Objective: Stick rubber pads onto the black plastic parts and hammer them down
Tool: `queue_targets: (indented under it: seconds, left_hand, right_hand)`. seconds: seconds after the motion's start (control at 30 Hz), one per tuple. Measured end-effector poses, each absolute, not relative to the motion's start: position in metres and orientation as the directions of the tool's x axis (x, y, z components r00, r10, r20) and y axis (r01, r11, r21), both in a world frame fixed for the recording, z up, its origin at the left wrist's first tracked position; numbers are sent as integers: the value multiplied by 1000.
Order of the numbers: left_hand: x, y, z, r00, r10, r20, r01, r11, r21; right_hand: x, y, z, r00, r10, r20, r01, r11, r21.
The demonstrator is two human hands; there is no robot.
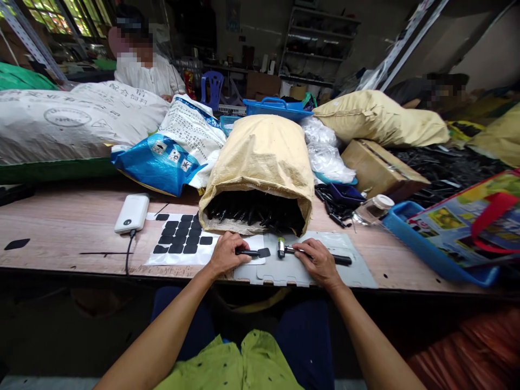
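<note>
Near the table's front edge, my left hand [228,253] pinches a small black rod-like piece [248,253]. A black square patch [264,253] lies just right of that piece's tip. My right hand [317,261] grips a small hammer [281,248] by its shaft; its head points left over a grey sheet [361,271], and its black handle sticks out to the right. Left of my left hand, a white sheet [150,260] carries rows of black square patches [179,233]. Behind both hands, an open tan sack [264,151] lies with its mouth facing me, full of black pieces [252,208].
A white power bank [132,213] with a cable sits left. White and blue bags [166,157] lie behind it. At right are a clear jar [372,208], a cardboard box [382,168] and a blue tray [442,254] holding a colourful bag. Two people are beyond the table.
</note>
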State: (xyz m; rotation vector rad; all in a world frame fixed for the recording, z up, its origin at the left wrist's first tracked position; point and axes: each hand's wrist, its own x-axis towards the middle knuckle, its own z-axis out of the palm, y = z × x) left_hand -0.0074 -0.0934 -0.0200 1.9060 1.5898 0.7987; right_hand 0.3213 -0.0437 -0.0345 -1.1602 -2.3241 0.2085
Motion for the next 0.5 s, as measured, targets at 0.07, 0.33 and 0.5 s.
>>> queue_targets:
  seconds: [0.07,0.33,0.5]
  left_hand:
    - [-5,-106,-12,175,972,160,625,-235,744]
    - [24,-203,-48,384,918,-103,505,-115,856]
    - [32,-200,-121,-20,912,-409,739,289,609]
  right_hand:
    - [321,-44,-34,-486,782,391,700,616,-362]
    - [321,-44,-35,-476,790,386,713,603,-357]
    - [321,-46,-34,-467,799,379,725,591,-352]
